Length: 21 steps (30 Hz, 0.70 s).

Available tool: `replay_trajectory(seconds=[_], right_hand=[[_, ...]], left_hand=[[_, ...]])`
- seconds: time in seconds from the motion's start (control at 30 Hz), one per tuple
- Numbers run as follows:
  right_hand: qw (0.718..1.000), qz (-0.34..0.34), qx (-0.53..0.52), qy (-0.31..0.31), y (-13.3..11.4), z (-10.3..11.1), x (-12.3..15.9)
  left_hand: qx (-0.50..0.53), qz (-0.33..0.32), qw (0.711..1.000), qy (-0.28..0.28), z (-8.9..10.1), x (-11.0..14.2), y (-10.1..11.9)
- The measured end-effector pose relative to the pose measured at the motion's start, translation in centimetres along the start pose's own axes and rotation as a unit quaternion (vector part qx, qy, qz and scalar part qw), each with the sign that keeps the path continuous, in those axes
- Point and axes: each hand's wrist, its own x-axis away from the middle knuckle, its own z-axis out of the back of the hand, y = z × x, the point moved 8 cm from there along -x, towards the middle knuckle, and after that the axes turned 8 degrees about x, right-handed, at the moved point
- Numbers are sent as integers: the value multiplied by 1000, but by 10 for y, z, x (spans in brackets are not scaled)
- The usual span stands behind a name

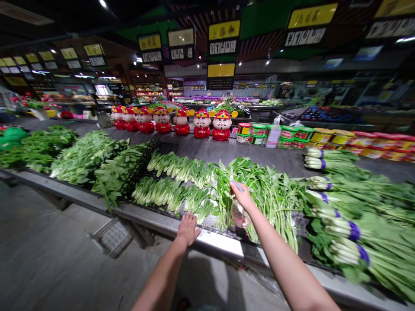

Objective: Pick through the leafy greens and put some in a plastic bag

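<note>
My left hand [188, 230] lies with fingers stretched out on the metal front edge of the vegetable stand [223, 244], by the tips of the bok choy [165, 192]. My right hand [241, 195] is closed round the top of a clear spray bottle [240, 214] with a grey top piece under the thumb. The bottle hangs over leafy greens with long stems [272, 196]; its nozzle is hard to make out. The bok choy lies in two rows on a perforated metal tray, left of those greens.
Bundles of greens with purple bands [353, 231] lie at right. A black crate divider [141, 166] and more leafy greens [86, 155] are at left. Red figurine jars [222, 125] and stacked tubs [258, 134] line the back ledge. A grey crate [112, 236] sits on the floor.
</note>
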Motion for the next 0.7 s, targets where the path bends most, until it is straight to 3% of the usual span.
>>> replay_trajectory(seconds=[0.2, 0.53, 0.7], right_hand=[[1000, -9, 17, 9, 5, -10, -3], [998, 52, -24, 0, -50, -48, -26], [1000, 8, 18, -1, -36, -62, -25]], left_hand=[[10, -5, 1000, 4, -3, -1, -1], [11, -9, 1000, -4, -4, -2, -2], [19, -9, 1000, 6, -5, -2, -3]])
